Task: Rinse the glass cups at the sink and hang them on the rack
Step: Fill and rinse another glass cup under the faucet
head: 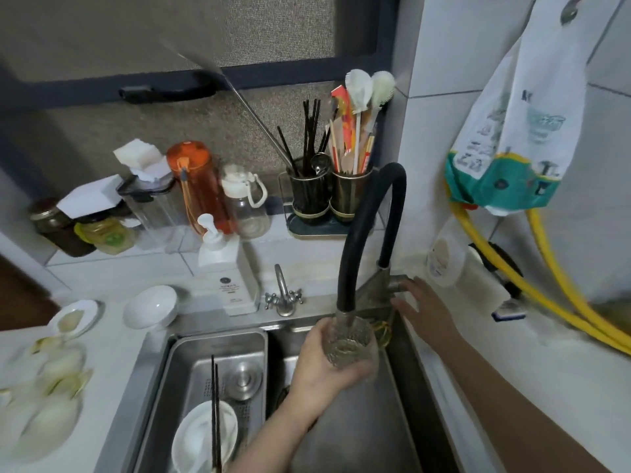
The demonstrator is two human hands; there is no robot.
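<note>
My left hand (324,365) grips a textured glass cup (350,343) from the left and below, holding it upright over the steel sink (375,421). The black hose tap (367,227) curves down so its spout enters the cup's mouth, and water sits in the cup. My right hand (425,308) rests with fingers spread against the tap's metal lever (396,285) at the sink's back right corner. No hanging rack is in view.
A steel basket (191,346) in the sink's left half holds a white bowl (205,435) and dark chopsticks (215,411). White dishes (150,307) lie on the left counter. A soap pump (228,271), bottles (198,182) and utensil holders (327,196) line the back. Yellow hoses (546,288) run at right.
</note>
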